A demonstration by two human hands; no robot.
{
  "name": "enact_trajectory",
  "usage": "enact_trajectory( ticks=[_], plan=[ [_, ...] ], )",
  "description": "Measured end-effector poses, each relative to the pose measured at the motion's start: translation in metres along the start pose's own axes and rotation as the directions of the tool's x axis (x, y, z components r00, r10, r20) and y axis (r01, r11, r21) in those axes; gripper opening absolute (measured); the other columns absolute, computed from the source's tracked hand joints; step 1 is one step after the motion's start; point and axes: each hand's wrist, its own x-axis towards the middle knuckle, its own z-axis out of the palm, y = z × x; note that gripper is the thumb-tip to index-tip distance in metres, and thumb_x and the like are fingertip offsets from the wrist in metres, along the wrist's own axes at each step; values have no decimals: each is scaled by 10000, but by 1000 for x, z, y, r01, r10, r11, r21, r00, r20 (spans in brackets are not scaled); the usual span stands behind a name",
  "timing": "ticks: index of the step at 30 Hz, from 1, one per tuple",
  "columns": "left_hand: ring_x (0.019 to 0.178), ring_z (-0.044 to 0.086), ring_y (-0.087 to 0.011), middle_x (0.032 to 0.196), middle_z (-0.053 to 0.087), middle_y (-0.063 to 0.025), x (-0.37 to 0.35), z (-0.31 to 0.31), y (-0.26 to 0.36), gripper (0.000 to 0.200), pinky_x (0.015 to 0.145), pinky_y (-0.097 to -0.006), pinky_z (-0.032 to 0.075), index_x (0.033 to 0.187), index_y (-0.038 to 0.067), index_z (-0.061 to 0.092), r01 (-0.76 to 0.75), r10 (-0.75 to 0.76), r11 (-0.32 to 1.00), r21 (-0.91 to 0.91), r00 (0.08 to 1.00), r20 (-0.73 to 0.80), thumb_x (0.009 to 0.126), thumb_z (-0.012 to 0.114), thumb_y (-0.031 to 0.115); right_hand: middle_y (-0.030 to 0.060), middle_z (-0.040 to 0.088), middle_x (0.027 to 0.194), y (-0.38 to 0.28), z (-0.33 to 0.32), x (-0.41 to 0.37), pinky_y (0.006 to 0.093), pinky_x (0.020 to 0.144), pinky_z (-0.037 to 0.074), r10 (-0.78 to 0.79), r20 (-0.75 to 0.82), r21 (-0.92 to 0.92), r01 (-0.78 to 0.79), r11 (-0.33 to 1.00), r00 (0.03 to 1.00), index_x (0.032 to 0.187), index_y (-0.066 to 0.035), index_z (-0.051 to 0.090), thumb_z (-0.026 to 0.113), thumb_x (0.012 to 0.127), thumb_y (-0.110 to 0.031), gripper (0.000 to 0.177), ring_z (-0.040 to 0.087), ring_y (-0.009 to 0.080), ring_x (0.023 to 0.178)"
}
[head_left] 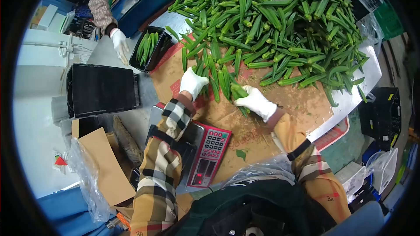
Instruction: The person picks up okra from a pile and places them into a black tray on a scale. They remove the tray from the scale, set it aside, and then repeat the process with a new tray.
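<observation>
A large heap of green okra [280, 26] covers the far part of the cardboard-topped table [245, 137]. At the near left edge of the heap, my left hand [193, 83], in a white glove, has its fingers curled against some okra pods. My right hand [257, 102], also gloved in white, closes its thumb and fingers on okra pods just to the right. More loose pods lie between the two hands. A red-rimmed scale [210, 153] with keypad and lit red display stands below my left hand, partly hidden under my left sleeve.
A black tray [152, 48] with okra stands at the upper left, beside a co-worker's gloved hand [119, 45]. Stacked black trays [103, 91] are at the left, above an open cardboard box [105, 166]. A black crate [381, 118] is at the right.
</observation>
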Motion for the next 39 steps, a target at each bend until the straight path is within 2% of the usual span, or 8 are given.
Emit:
enact_trajectory(
  ticks=[3, 7, 15, 19, 25, 29, 35, 39],
  plan=[
    [871, 678, -172, 1002, 704, -74, -33, -17, 15, 413, 778, -348, 558, 1168, 15, 637, 245, 38, 717, -653, 921, 387, 806, 770, 160, 70, 705, 986, -12, -26, -36, 303, 758, 540, 113, 227, 510, -217, 833, 967, 1197, 8, 640, 733, 828, -131, 405, 664, 148, 875],
    [909, 629, -112, 1046, 661, -9, -87, -13, 56, 401, 821, -293, 523, 1227, 56, 614, 397, 143, 655, -643, 770, 621, 865, 755, 152, 84, 699, 1031, -29, -10, -59, 320, 773, 561, 45, 236, 725, -207, 657, 971, 1200, 0, 643, 680, 892, -80, 321, 668, 168, 877],
    [1086, 642, -199, 1246, 647, -67, -148, -37, 75, 411, 950, -388, 517, 1341, 77, 543, 629, 238, 194, -753, 715, 658, 1037, 547, 353, 116, 653, 1191, -53, 0, -106, 343, 867, 571, -28, 283, 787, -215, 578, 959, 1311, 34, 551, 576, 997, -88, 338, 667, 209, 1013],
    [1098, 631, -183, 1236, 663, -51, -183, -68, 70, 437, 945, -382, 512, 1293, 101, 594, 584, 270, 125, -802, 758, 594, 1042, 504, 447, 93, 659, 1201, -70, 27, -124, 331, 887, 555, -49, 373, 751, -271, 602, 927, 1316, 9, 559, 579, 1012, -120, 331, 662, 196, 1038],
    [1123, 607, -149, 1263, 626, -44, -249, -120, 28, 479, 987, -317, 485, 1351, 84, 546, 349, 91, 272, -897, 918, 385, 1074, 414, 453, 108, 665, 1194, -93, 113, -142, 400, 938, 541, -20, 548, 648, -410, 642, 836, 1311, -16, 561, 575, 1020, -179, 333, 652, 233, 1084],
    [1120, 619, -171, 1275, 629, -65, -269, -155, -19, 512, 985, -315, 490, 1337, 79, 558, 371, -15, 310, -876, 923, 385, 1074, 384, 483, 37, 660, 1082, -111, 179, -140, 399, 883, 533, -59, 678, 532, -433, 728, 733, 1282, -99, 573, 606, 1008, -245, 312, 637, 179, 982],
    [1461, 330, -253, 1576, 381, -116, -291, -181, -66, 779, 1184, -498, 206, 1510, 70, 393, 506, -387, 615, -605, 862, 328, 1006, 355, 663, -22, 594, 978, -98, 189, -142, 421, 857, 536, 112, 663, 310, -407, 859, 740, 1241, -167, 536, 634, 989, -231, 278, 610, 118, 900],
    [1462, 335, -266, 1508, 470, -108, -298, -186, -82, 769, 1187, -510, 178, 1467, 80, 473, 341, -298, 478, -809, 930, 216, 981, 422, 673, 139, 671, 1193, -72, 138, -136, 410, 831, 578, 5, 607, 533, -412, 739, 795, 1283, -57, 553, 621, 994, -170, 318, 676, 200, 1021]
  ],
)
